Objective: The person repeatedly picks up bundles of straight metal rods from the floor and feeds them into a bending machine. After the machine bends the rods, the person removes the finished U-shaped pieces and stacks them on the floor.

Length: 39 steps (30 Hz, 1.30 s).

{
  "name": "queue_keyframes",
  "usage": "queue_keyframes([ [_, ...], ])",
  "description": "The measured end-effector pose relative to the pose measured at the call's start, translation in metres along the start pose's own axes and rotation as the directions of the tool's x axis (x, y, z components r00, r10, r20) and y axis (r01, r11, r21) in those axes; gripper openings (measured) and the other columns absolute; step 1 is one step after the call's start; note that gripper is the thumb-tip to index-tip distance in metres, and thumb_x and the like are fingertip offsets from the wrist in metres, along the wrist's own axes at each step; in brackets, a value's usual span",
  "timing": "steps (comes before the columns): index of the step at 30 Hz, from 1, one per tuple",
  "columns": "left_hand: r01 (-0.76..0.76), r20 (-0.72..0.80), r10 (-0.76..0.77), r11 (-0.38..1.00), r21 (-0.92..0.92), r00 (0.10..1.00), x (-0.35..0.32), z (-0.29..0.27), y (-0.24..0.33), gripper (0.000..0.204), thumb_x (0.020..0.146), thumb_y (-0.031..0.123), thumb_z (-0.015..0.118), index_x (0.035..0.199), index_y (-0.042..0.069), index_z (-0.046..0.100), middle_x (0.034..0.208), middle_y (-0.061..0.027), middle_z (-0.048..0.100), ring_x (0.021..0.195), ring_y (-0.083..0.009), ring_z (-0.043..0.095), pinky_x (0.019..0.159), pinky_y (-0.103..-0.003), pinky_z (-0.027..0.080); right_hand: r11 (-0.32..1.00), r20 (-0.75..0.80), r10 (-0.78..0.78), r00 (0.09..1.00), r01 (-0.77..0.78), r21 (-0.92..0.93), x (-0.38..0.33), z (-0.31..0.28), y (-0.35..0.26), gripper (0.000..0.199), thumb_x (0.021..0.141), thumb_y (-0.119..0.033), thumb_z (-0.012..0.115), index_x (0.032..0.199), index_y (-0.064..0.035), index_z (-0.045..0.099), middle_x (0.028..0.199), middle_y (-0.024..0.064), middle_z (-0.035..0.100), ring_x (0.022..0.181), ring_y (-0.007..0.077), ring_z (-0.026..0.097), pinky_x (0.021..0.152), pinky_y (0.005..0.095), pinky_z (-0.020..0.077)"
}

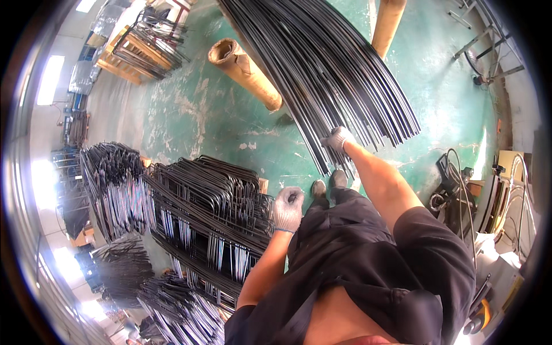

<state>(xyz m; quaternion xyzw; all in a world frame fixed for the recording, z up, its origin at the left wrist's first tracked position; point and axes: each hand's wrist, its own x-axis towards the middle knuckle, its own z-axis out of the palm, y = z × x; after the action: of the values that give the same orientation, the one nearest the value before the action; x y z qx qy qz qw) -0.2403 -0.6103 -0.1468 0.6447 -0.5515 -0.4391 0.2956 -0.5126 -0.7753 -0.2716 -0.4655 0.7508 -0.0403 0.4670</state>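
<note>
A wide bundle of long black metal tubes [328,63] stretches away from me, its near ends fanned out unevenly. My right hand [338,140], in a pale knitted glove, is at those near ends, with its fingers closed round a black tube; how many tubes it grips is hidden. My left hand [288,208], also gloved, is curled into a ring beside my leg. Within its curled fingers shows a dark spot, and I cannot make out whether something is held. Just left of it lies a stack of bent black tube frames [213,195].
Thick brown rolls, one left [247,75] and one right [388,26] of the bundle, flank the tubes. More black frames [115,184] are piled at left. Cables and equipment [454,190] stand at right. A wooden rack [129,54] holds metal parts far left. The green floor [190,109] is scuffed.
</note>
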Motion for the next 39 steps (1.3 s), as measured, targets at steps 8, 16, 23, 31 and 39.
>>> queue_keyframes([
  [8, 0.121, 0.132, -0.090, 0.961, -0.250, 0.987, 0.032, 0.001, -0.001, 0.011, 0.091, 0.003, 0.073, 0.101, 0.001, 0.070, 0.092, -0.0015, 0.070, 0.084, -0.0097, 0.063, 0.080, -0.025, 0.051, 0.899, -0.017, 0.084, 0.996, -0.068, 0.433, -0.039, 0.000, 0.015, 0.081, 0.082, -0.047, 0.086, 0.141, 0.0034, 0.062, 0.126, 0.0224, 0.072, 0.113, 0.0294, 0.072, 0.101, 0.0393, 0.0546],
  [16, 0.316, 0.300, -0.204, 0.864, -0.391, 0.932, 0.044, 0.028, -0.019, 0.014, 0.095, 0.006, 0.071, 0.107, -0.002, 0.068, 0.096, -0.0067, 0.071, 0.085, -0.0162, 0.069, 0.077, -0.031, 0.057, 0.880, 0.082, 0.138, 0.987, -0.161, 0.448, -0.170, -0.051, -0.023, 0.045, 0.095, -0.042, 0.072, 0.092, 0.0021, 0.072, 0.075, 0.0095, 0.073, 0.065, 0.0211, 0.069, 0.068, 0.0381, 0.0574],
  [23, 0.644, 0.637, -0.250, 0.565, -0.516, 0.730, 0.104, 0.085, 0.002, 0.030, 0.104, 0.029, 0.065, 0.114, 0.001, 0.064, 0.097, -0.0121, 0.069, 0.089, -0.0282, 0.071, 0.082, -0.044, 0.061, 0.978, -0.176, 0.195, 0.965, -0.177, 0.110, -0.367, 0.008, 0.113, 0.043, 0.095, -0.036, 0.075, 0.111, 0.0035, 0.071, 0.086, 0.0297, 0.069, 0.082, 0.0413, 0.072, 0.075, 0.0486, 0.0531],
  [31, 0.759, 0.715, -0.261, 0.280, -0.588, 0.649, 0.143, 0.136, 0.009, 0.027, 0.109, 0.027, 0.056, 0.101, 0.002, 0.058, 0.089, -0.0131, 0.066, 0.080, -0.0243, 0.069, 0.069, -0.040, 0.063, 0.735, -0.298, 0.659, 0.690, -0.676, 0.059, -0.702, 0.160, 0.257, 0.038, 0.076, -0.034, 0.089, 0.087, -0.0058, 0.066, 0.085, 0.0226, 0.071, 0.084, 0.0450, 0.069, 0.074, 0.0523, 0.0546],
  [39, 0.742, 0.700, -0.319, 0.496, -0.451, 0.639, -0.017, 0.142, 0.069, 0.015, 0.105, 0.007, 0.056, 0.100, -0.005, 0.062, 0.084, -0.0111, 0.063, 0.072, -0.0233, 0.064, 0.069, -0.040, 0.058, 0.820, -0.628, 0.493, 0.603, -0.562, 0.104, -0.631, 0.187, 0.265, 0.011, 0.075, -0.019, 0.069, 0.078, -0.0083, 0.068, 0.076, 0.0186, 0.070, 0.079, 0.0409, 0.071, 0.072, 0.0490, 0.0558],
])
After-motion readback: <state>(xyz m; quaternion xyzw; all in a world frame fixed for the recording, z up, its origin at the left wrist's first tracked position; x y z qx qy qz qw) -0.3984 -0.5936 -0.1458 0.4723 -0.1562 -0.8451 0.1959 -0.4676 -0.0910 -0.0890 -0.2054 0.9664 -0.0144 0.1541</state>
